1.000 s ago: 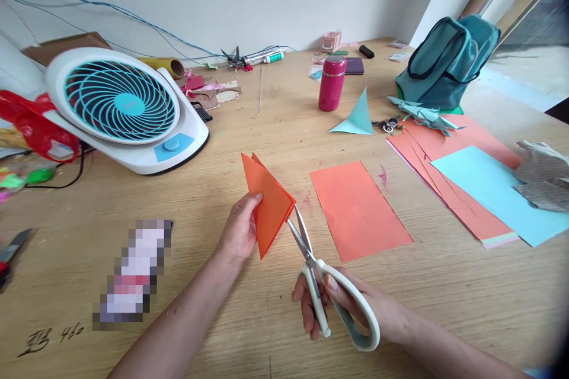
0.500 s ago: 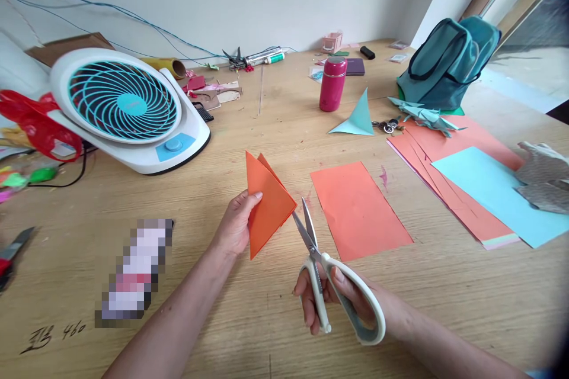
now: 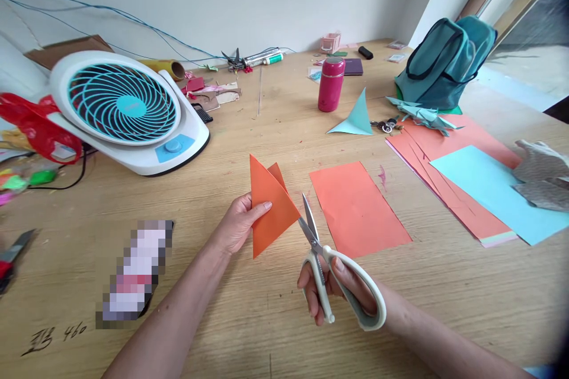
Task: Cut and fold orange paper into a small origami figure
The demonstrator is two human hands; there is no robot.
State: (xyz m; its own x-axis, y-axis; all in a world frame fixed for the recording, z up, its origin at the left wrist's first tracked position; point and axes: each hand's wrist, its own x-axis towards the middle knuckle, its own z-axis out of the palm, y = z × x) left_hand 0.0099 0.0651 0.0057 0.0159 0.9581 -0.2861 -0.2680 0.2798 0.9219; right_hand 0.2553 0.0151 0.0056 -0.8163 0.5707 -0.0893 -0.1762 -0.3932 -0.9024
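1. My landmark is the sheet (image 3: 360, 207), orange and flat on the tabletop (image 3: 222, 320).
2. Left of the sheet, I see the left hand (image 3: 240, 224) with its grip closed on the folded paper (image 3: 278, 216), thumb across the face.
3. At the sheet's near-left corner, the right hand's (image 3: 353, 284) grip is wrapped around the handles of the scissors (image 3: 316, 245).
4. Their blades stand parted beside the folded paper's corner; I cannot tell whether they touch.
5. Beyond the sheet I see the flask (image 3: 331, 86), blue fold (image 3: 355, 118) and keys (image 3: 386, 125).
6. Right of the sheet lies the blue paper (image 3: 493, 186).
7. Well left of and beyond it stands the fan (image 3: 171, 147).
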